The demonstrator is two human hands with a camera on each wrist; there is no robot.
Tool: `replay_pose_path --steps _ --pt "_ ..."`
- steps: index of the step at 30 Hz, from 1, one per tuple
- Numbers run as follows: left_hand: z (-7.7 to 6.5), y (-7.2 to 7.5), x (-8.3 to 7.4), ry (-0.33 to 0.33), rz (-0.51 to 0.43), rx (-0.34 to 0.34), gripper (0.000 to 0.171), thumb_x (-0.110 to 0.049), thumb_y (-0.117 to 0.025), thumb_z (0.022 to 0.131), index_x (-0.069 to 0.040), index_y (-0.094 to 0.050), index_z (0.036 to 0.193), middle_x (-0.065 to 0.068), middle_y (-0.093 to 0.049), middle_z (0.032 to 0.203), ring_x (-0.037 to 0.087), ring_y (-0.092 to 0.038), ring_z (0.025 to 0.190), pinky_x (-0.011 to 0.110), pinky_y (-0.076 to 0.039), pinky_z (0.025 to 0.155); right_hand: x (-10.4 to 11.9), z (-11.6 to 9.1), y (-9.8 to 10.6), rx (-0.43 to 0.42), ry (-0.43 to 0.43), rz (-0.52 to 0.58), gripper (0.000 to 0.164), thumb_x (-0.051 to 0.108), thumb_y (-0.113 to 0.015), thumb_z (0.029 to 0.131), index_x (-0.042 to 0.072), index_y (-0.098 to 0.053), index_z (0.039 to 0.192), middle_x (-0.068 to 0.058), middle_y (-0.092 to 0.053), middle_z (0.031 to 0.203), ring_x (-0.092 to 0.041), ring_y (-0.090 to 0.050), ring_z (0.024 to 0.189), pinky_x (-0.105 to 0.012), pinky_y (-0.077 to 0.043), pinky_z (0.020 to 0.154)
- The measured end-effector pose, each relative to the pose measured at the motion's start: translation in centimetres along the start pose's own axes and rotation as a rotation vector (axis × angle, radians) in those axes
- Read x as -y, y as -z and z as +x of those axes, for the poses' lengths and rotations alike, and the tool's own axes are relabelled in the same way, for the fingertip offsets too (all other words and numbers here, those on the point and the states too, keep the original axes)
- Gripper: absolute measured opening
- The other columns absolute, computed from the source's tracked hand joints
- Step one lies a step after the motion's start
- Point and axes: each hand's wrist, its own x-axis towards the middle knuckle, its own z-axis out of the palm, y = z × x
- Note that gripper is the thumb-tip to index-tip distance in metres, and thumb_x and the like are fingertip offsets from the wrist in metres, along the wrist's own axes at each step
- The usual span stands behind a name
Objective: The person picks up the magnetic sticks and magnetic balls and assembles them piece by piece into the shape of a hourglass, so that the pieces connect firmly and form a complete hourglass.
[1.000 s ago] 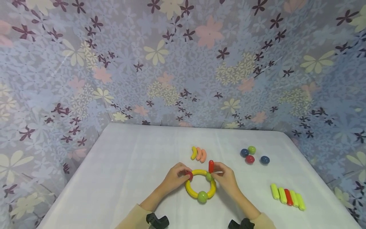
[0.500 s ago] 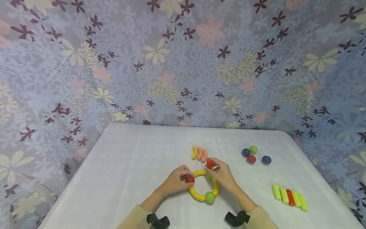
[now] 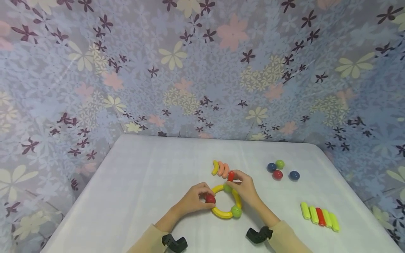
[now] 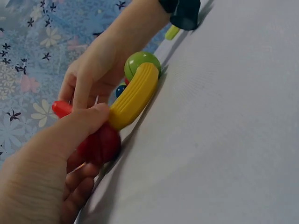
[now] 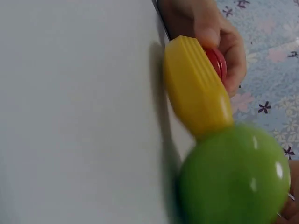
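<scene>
A ring of yellow curved pieces (image 3: pixel 221 213), joined by balls, lies between the hands in the head view. My left hand (image 3: pixel 194 198) grips the red ball (image 3: pixel 210 199) at the ring's left side, thumb over it in the left wrist view. At the far side, my right hand (image 3: pixel 245 184) pinches a short red stick (image 3: pixel 231 175) that stands up from a green ball (image 3: pixel 226 188), partly covered by the fingers. Another green ball (image 3: pixel 236 211) sits at the near right of the ring; the right wrist view shows a green ball (image 5: pixel 236 177) large and close.
Behind the ring lie a yellow curved piece (image 3: pixel 215 168) and two salmon ones (image 3: pixel 221 169). Farther right are two blue balls (image 3: pixel 294 175), a red ball (image 3: pixel 277 175) and a green ball (image 3: pixel 280 164). A row of lime sticks (image 3: pixel 305 211) with one red stick (image 3: pixel 320 217) lies at right.
The ring has turned counter-clockwise: its near green ball moved right and away, the far one left and away. My right hand moved slightly left and away with the red stick.
</scene>
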Motion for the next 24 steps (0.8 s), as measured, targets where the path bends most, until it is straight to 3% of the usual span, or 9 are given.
replay_pose_path --steps 5,11,16,20,24 --pt "0.1 -0.1 -0.1 -0.047 -0.060 0.090 0.036 -0.020 -0.082 0.073 -0.006 -0.070 0.104 0.003 -0.061 0.091 -0.002 -0.058 0.082 0.019 -0.054 0.075 -0.2 1.0 -0.3 0.065 0.028 0.000 0.029 0.004 -0.073 0.081 -0.001 -0.063 0.108 -0.014 -0.068 0.103 -0.029 -0.063 0.101 -0.032 -0.056 0.083" --pt "0.1 -0.3 -0.2 -0.087 -0.037 0.082 0.029 -0.021 -0.078 0.078 -0.007 -0.071 0.103 0.002 -0.063 0.088 0.001 -0.059 0.081 0.019 -0.052 0.075 -0.4 -0.1 1.5 0.063 -0.026 -0.027 0.037 0.014 -0.069 0.086 0.003 -0.059 0.121 -0.011 -0.068 0.107 -0.024 -0.062 0.103 -0.025 -0.053 0.085" --pt "0.0 -0.3 -0.2 -0.099 0.012 0.017 0.019 -0.018 -0.073 0.083 -0.007 -0.073 0.099 0.003 -0.065 0.087 0.012 -0.060 0.083 0.021 -0.049 0.078 -1.7 -3.0 5.4 -0.109 -0.020 -0.150 0.025 0.012 -0.064 0.089 0.002 -0.064 0.112 -0.011 -0.071 0.101 -0.006 -0.063 0.091 -0.018 -0.050 0.078" --pt "0.0 -0.1 -1.0 -0.076 0.033 -0.011 0.018 -0.014 -0.074 0.081 -0.005 -0.073 0.096 0.009 -0.063 0.089 0.023 -0.059 0.085 0.025 -0.048 0.078 -2.7 -5.4 9.0 -0.275 -0.001 -0.256 0.020 0.004 -0.063 0.087 -0.002 -0.065 0.106 -0.017 -0.071 0.096 0.013 -0.053 0.080 -0.008 -0.046 0.071" --pt "-0.2 0.4 -2.7 -0.068 0.028 -0.015 0.016 -0.010 -0.074 0.079 -0.002 -0.072 0.093 0.016 -0.059 0.091 0.030 -0.058 0.088 0.030 -0.049 0.080 -3.3 -7.8 12.2 -0.420 -0.093 -0.372 0.020 0.002 -0.065 0.084 -0.004 -0.065 0.104 -0.021 -0.069 0.097 0.020 -0.044 0.073 -0.002 -0.040 0.063"
